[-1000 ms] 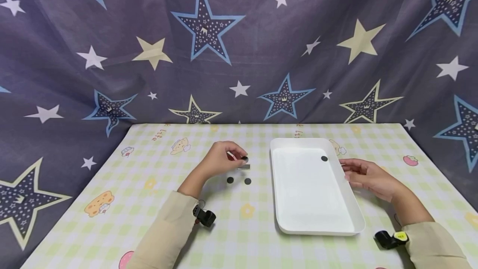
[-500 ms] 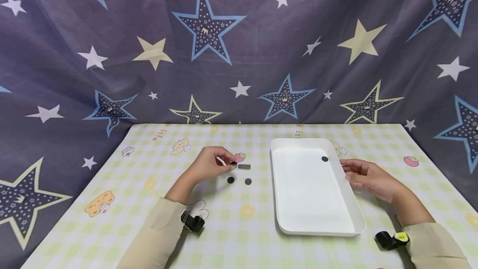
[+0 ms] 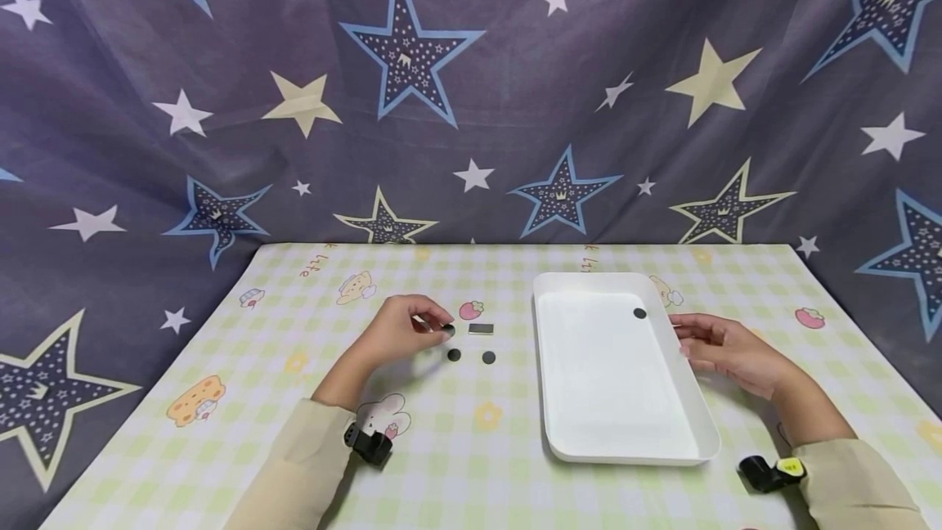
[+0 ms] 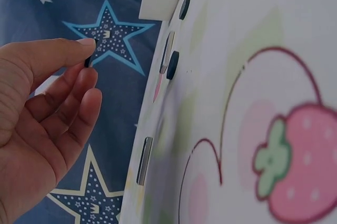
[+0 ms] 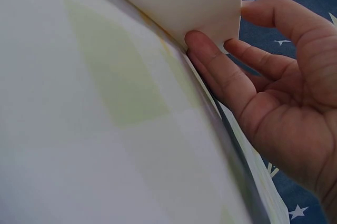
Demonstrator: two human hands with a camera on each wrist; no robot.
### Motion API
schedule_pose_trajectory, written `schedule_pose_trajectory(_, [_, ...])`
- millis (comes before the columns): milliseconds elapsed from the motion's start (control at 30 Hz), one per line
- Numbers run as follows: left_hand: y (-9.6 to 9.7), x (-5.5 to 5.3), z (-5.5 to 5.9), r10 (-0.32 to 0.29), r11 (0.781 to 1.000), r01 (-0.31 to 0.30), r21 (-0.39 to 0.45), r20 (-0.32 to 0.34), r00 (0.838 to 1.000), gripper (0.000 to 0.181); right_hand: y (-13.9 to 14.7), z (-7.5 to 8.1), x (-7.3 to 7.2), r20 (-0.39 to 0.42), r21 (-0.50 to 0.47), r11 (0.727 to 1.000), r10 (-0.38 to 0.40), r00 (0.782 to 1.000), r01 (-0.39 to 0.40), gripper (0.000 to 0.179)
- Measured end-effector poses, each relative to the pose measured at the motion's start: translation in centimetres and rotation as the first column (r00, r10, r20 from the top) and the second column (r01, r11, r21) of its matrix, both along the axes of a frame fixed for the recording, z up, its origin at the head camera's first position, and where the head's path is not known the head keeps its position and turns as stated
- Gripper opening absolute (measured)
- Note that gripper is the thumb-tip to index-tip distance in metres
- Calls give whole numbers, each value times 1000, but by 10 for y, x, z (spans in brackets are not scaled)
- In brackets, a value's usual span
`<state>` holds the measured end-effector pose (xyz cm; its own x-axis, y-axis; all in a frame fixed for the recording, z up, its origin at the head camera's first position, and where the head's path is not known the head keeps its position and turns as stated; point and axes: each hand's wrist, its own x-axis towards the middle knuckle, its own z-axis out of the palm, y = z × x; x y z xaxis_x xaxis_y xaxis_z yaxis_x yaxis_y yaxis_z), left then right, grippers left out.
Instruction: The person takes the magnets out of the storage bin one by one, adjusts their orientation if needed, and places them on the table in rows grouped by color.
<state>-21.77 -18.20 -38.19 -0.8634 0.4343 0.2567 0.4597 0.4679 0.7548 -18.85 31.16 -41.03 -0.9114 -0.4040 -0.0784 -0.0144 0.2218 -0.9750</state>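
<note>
A small black disc (image 4: 88, 59) is pinched between the thumb and fingertips of my left hand (image 3: 401, 327), a little above the table. Two more black discs lie on the cloth just right of that hand, a left one (image 3: 454, 355) and a right one (image 3: 489, 357). Behind them is a flat rectangular metal piece (image 3: 482, 329); the left wrist view shows a second metal piece (image 4: 144, 161). My right hand (image 3: 728, 350) rests its fairly straight fingertips against the right side of the white tray (image 3: 546, 399). Inside the tray lies one black disc (image 3: 639, 313).
A checked cloth with cartoon prints covers the table (image 3: 294, 448). At the table's far edge hangs a dark star-patterned curtain (image 3: 500, 105). Each wrist wears a small black camera, one on the left (image 3: 368, 444) and one on the right (image 3: 769, 473).
My left hand has moved left and slightly toward me with the black disc, leaving the metal piece and a printed strawberry uncovered. The right hand and the tray have stayed put.
</note>
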Motion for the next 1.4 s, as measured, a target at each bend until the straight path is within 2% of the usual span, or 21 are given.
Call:
schedule_pose_trajectory(133, [-4, 0, -1, 6, 1000, -6, -15, -1, 1000, 13, 0, -1, 0, -2, -2, 1000, -1, 1000, 1, 58])
schedule_pose_trajectory(400, [-13, 3, -3, 14, 1000, -13, -11, 42, 999, 15, 1, -2, 0, -8, -14, 1000, 8, 1000, -8, 57])
schedule_pose_trajectory(767, [-28, -3, -11, -2, 999, 5, -47, 61, 998, 18, 1, -4, 1, -13, -24, 1000, 11, 1000, -12, 57])
schedule_pose_trajectory(1167, [-36, -5, -20, -13, 995, 28, -98, 150, 989, 18, 1, -4, -1, -17, -14, 1000, 12, 1000, -12, 56])
schedule_pose_trajectory(1400, [-37, -8, -27, -24, 991, 42, -127, 141, 990, 16, 2, -4, -2, -11, -16, 1000, 8, 1000, -8, 56])
